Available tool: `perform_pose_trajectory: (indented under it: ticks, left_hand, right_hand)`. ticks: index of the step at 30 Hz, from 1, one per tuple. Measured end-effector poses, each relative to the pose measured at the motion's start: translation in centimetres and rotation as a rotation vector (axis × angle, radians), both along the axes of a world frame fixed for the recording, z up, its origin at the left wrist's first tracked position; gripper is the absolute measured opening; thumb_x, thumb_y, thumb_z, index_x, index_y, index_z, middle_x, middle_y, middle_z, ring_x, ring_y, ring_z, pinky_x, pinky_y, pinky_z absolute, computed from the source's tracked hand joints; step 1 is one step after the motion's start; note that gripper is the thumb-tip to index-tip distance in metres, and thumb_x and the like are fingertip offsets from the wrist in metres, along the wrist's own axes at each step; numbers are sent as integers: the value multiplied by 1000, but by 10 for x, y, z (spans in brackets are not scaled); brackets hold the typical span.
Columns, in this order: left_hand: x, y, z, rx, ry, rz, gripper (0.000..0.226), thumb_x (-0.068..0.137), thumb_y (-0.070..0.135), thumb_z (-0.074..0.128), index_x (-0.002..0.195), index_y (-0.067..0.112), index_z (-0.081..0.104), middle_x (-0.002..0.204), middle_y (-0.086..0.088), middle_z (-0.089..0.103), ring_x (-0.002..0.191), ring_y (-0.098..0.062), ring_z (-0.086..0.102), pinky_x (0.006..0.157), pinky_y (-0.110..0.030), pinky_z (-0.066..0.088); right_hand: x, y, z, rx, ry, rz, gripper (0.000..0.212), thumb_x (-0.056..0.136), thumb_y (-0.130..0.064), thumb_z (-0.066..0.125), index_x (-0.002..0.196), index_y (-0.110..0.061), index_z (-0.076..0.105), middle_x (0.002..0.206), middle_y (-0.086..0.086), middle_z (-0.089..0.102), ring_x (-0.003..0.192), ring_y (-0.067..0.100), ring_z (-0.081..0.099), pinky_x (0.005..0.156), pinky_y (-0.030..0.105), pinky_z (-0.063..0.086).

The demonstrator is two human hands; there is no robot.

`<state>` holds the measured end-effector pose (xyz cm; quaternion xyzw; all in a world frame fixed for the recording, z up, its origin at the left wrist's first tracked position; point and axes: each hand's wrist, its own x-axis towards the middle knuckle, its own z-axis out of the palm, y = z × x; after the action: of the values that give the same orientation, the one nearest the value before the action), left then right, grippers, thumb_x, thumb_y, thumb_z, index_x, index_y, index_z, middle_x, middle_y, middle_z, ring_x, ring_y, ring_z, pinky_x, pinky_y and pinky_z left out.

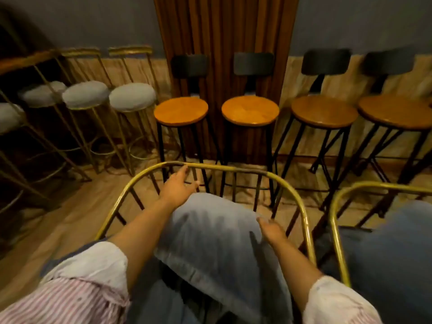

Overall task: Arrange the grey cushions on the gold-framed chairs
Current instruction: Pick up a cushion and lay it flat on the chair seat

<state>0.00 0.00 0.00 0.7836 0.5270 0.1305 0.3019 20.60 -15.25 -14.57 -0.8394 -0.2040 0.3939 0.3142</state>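
Note:
A grey cushion [217, 242] leans tilted inside the gold-framed chair [236, 168] right below me. My left hand [178, 185] rests at the cushion's top left corner, fingers spread and reaching toward the chair's curved back rail. My right hand [272, 230] presses on the cushion's right edge with fingers apart; no grip is visible. A second gold-framed chair [336, 220] at the right holds another grey cushion [392, 249]. Striped sleeves cover both forearms' lower parts.
Gold-legged bar stools with grey round seats [132, 97] line the wall at the left. Black-legged stools with round wooden seats [250, 109] stand along the back by a slatted wood panel [224, 31]. The floor is wood.

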Motion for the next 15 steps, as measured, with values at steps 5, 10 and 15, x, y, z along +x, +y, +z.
perform_pose_trajectory:
  ticks: [5,10,15]
  left_hand:
    - [-20,62,-61,-374,85,174,82,85,53,56,151,30,14,156,-15,29,140,-39,32,112,-47,32]
    - [-28,65,-93,-685,73,197,91,80,64,54,152,25,14,159,-12,20,141,-39,29,113,-49,27]
    - [-36,55,-88,-623,81,210,90,76,57,65,148,20,26,154,-13,32,135,-39,38,110,-51,33]
  right_hand:
    - [15,-4,-50,-92,247,-215,98,69,-70,50,149,-17,27,150,20,36,133,41,39,109,51,34]
    - [7,-19,-48,-108,498,-392,85,82,-62,54,147,-12,31,145,21,43,128,42,43,93,47,39]
    - [-7,-11,-36,-126,490,-446,105,67,-66,67,148,-14,26,147,19,39,129,43,41,101,56,38]
